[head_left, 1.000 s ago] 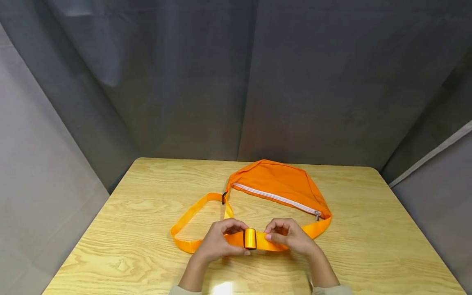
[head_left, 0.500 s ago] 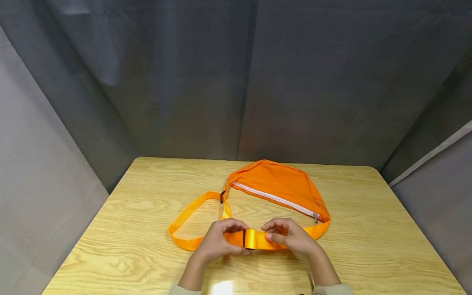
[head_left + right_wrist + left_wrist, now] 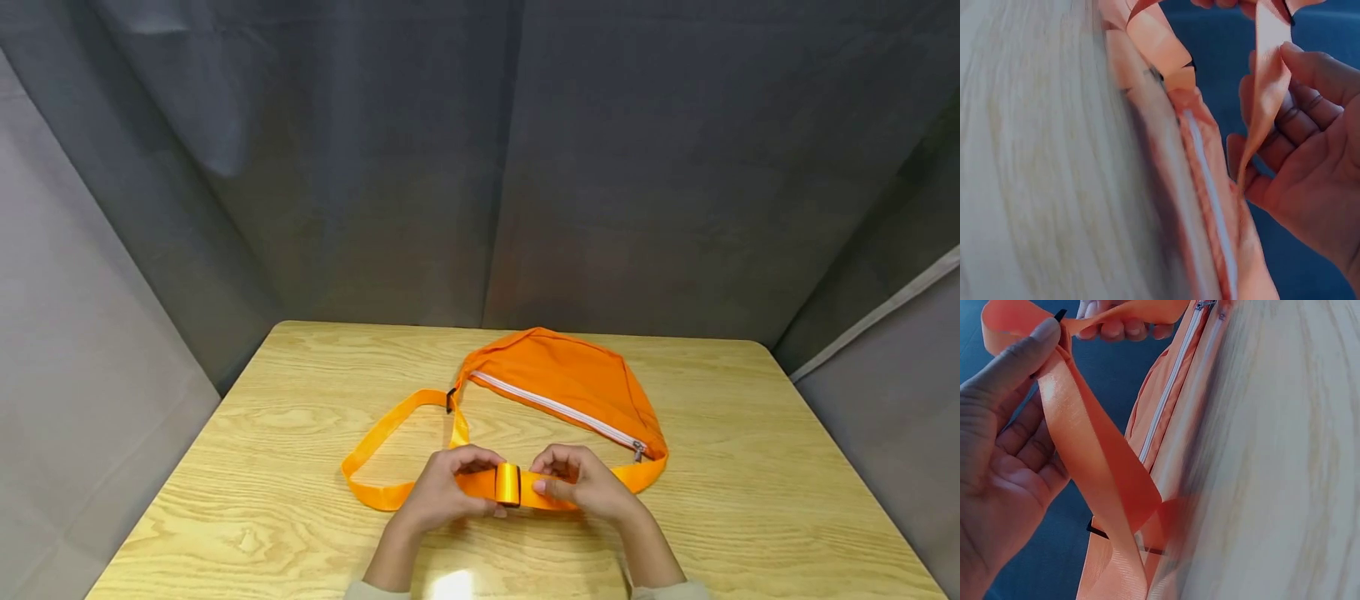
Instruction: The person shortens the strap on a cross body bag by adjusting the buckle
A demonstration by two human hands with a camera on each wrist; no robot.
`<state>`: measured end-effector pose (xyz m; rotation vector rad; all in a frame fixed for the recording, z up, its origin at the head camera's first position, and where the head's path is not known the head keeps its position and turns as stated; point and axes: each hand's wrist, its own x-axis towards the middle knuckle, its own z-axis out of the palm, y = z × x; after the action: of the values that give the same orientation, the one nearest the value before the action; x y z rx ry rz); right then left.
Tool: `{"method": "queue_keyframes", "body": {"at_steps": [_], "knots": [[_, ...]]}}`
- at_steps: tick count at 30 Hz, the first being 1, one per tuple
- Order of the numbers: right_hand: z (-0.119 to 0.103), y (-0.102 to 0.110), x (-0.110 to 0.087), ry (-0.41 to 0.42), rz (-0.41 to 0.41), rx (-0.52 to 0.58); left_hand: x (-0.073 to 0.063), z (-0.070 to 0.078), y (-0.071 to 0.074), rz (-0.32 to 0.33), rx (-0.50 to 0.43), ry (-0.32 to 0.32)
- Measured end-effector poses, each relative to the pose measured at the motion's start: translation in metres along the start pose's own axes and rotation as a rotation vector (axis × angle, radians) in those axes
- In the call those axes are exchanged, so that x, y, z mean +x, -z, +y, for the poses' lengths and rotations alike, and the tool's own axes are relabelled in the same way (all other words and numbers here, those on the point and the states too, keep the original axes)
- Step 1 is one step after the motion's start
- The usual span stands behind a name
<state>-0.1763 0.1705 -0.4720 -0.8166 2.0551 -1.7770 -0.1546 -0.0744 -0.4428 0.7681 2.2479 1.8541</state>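
An orange waist bag (image 3: pixel 562 375) with a white zipper (image 3: pixel 555 407) lies on the wooden table, its orange strap (image 3: pixel 382 433) looped out to the left and toward me. My left hand (image 3: pixel 438 493) grips a black strap slider (image 3: pixel 518 487) on that strap, thumb on the near edge and fingers on the far edge. Webbing bulges up in a small loop through the slider. Just right of it, my right hand (image 3: pixel 592 485) pinches the strap between thumb and fingers. In the right wrist view the thumb lies against the webbing (image 3: pixel 1270 69), with the other fingers behind it.
A second black fitting (image 3: pixel 450 401) joins the strap to the bag's left end. The zipper pull (image 3: pixel 638 451) hangs at the bag's right corner. Dark grey curtain (image 3: pixel 480 167) stands behind the table (image 3: pixel 750 467), with paler panels at both sides.
The bag has slid slightly left, and the right hand has shifted a little left along with the strap. The webbing loop at the slider flattened, then bulged up again. The left hand stays about in place.
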Motion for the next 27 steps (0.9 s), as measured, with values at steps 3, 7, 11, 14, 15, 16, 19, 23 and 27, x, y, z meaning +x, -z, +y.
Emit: {"method": "queue_keyframes", "body": {"at_steps": [3, 7, 11, 14, 15, 16, 19, 23, 27], "knots": [[-0.007, -0.004, -0.001, 0.001, 0.006, -0.064, 0.0, -0.001, 0.0, 0.008, -0.009, 0.017], [-0.014, -0.012, -0.001, 0.003, 0.034, -0.172, 0.0, -0.001, -0.001, 0.027, -0.02, 0.038], [-0.017, -0.018, 0.001, 0.034, 0.065, -0.247, 0.0, 0.0, -0.001, 0.041, -0.023, 0.04], [-0.019, -0.02, 0.003, 0.06, 0.081, -0.289, 0.001, 0.0, -0.001, 0.045, -0.01, 0.035], [-0.019, -0.021, 0.004, 0.065, 0.085, -0.299, 0.001, 0.0, -0.001, 0.046, -0.005, 0.034], [-0.02, -0.022, 0.004, 0.068, 0.087, -0.305, 0.001, 0.0, -0.001, 0.047, -0.001, 0.032], [-0.029, -0.025, 0.004, 0.078, 0.092, -0.32, 0.001, 0.001, -0.002, 0.047, 0.007, 0.023], [-0.045, -0.027, 0.003, 0.086, 0.1, -0.329, 0.0, 0.004, 0.0, 0.052, 0.041, -0.008], [-0.055, -0.026, 0.0, 0.103, 0.123, -0.359, -0.005, 0.006, 0.007, 0.082, 0.091, -0.029]]}}
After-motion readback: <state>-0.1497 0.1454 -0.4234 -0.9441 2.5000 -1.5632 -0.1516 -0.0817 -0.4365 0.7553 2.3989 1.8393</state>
